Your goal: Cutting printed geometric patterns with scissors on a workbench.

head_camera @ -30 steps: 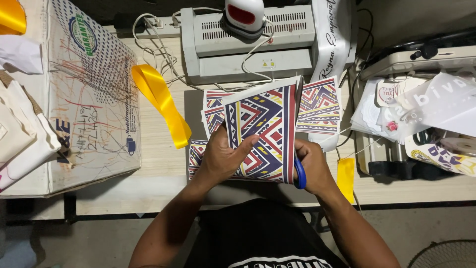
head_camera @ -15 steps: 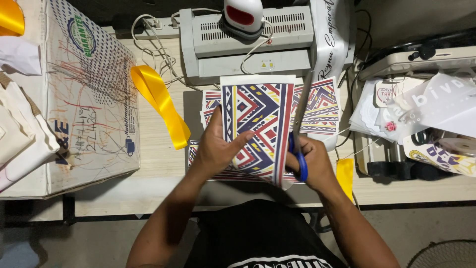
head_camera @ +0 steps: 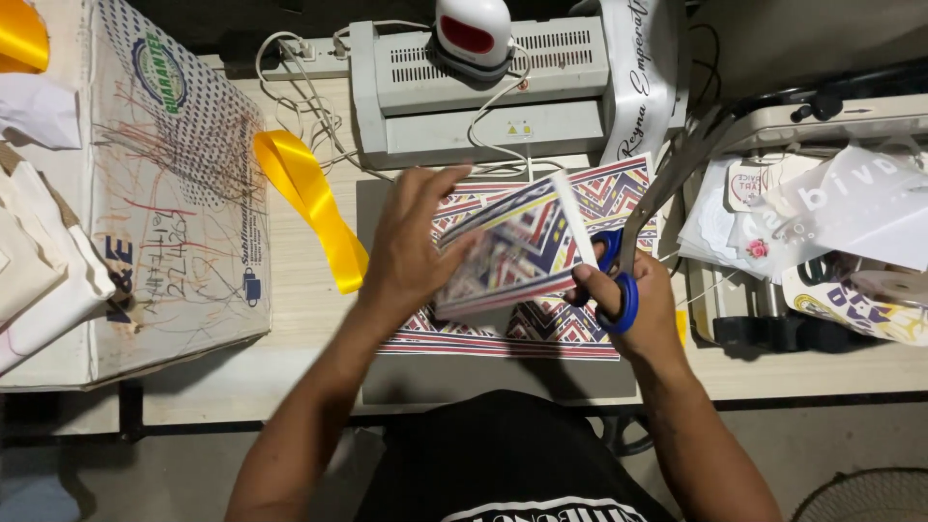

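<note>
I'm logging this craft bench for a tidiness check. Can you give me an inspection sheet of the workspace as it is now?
Surface: pale wooden table, mostly covered.
Job's things: patterned sheet, blurred, tilted above more patterned sheets; blue-handled scissors.
Clutter: scribbled cardboard box on the left, yellow ribbon, white sash, printed stickers and papers on the right.
Hands: left hand grips the sheet's left edge; right hand has fingers in the scissor loops and touches the sheet.
Cables: white cords tangled beside the laminator.
Surroundings: small white and red device on the laminator; grey floor below.
</note>
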